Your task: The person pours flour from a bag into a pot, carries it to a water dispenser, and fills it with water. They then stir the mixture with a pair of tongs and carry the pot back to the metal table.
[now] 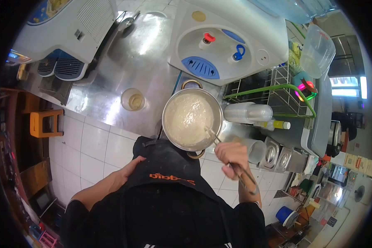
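Observation:
My right hand (232,158) is closed around the handle of a metal utensil (213,134), whose far end dips into the pot at its lower right side. The metal pot (220,108) has two loop handles and holds a thick, pale cream mixture (189,118). At the left side of the dark apron (165,159) is my left hand (132,166), low and away from the pot. Its thumb shows, but the other fingers are hidden by the cloth. A clear cup (132,99) with some pale contents stands left of the pot.
A water dispenser (252,25) with red and blue taps stands behind the pot. Right of it are a green-edged wire rack (273,87), stacked clear cups (248,112) and metal containers (272,155). A white machine (76,31) occupies the steel counter's (95,93) back left. An orange stool (46,123) stands left.

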`<act>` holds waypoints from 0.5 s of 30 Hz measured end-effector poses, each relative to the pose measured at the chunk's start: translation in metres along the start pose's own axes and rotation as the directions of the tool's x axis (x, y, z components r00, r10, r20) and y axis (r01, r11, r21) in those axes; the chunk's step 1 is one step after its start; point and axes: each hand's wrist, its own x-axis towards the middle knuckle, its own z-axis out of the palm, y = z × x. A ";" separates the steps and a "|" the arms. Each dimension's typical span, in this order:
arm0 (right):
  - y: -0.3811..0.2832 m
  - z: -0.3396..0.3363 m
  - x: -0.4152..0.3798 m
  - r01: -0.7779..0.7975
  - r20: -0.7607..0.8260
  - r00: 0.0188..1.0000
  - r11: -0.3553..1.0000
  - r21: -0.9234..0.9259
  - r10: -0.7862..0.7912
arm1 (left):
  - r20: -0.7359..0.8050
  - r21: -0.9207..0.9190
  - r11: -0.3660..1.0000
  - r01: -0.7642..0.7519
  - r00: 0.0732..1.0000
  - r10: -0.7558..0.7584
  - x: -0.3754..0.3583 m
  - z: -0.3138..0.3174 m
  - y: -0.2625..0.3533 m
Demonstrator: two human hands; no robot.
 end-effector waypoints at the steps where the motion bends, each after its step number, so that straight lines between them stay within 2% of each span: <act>1: 0.003 -0.005 -0.004 -0.029 -0.005 1.000 0.999 -0.018 0.029 | -0.014 -0.008 1.000 0.015 1.000 -0.015 -0.005 0.004 0.002; 3: 0.005 -0.009 -0.003 -0.178 0.061 0.981 0.981 -0.074 0.182 | -0.015 -0.012 1.000 0.020 1.000 -0.021 -0.004 0.006 0.007; 5: 0.002 -0.002 0.000 -0.108 0.020 0.994 0.993 -0.043 0.108 | 0.051 0.001 0.999 -0.034 0.998 0.034 0.002 0.000 0.002; 9: -0.003 0.004 0.006 0.016 -0.124 0.992 0.998 0.055 -0.009 | 0.003 0.037 0.999 -0.025 1.000 0.025 -0.005 0.007 0.007; 13: 0.007 0.007 0.009 0.085 -0.080 0.993 0.996 -0.018 -0.086 | -0.014 0.037 0.999 -0.019 1.000 0.019 0.003 0.002 0.001; 14: 0.018 0.002 -0.004 -0.062 -0.021 0.998 0.996 -0.064 0.060 | -0.007 0.037 0.999 -0.011 1.000 0.011 0.004 0.002 0.003; 15: 0.014 0.004 -0.003 -0.060 -0.018 0.998 0.996 -0.072 0.058 | 0.001 0.039 0.999 -0.015 1.000 0.015 0.005 0.002 0.004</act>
